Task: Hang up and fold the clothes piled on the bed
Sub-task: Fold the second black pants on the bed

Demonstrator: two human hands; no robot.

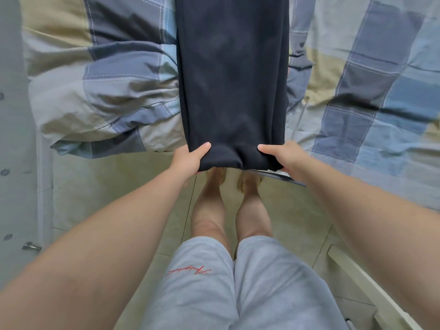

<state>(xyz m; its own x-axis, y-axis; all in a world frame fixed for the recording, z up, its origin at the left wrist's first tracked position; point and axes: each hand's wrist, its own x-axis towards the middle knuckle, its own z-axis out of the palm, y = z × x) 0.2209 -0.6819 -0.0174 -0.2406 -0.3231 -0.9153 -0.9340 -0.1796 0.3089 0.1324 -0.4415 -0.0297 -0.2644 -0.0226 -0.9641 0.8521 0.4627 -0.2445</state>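
A long dark navy garment (232,79), probably trousers, lies stretched along the bed and runs out of view at the top. Its near end hangs just past the bed's edge. My left hand (188,160) grips the near left corner, thumb on top and fingers hidden underneath. My right hand (284,157) grips the near right corner the same way. Both arms reach forward from the bottom of the view.
The bed carries a rumpled checked cover (371,96) in blue, grey and beige, bunched at the left (100,98). Below are my legs, grey shorts (238,287) and a tiled floor (100,191). A grey cabinet front (14,163) stands at the left, a white edge (362,277) lower right.
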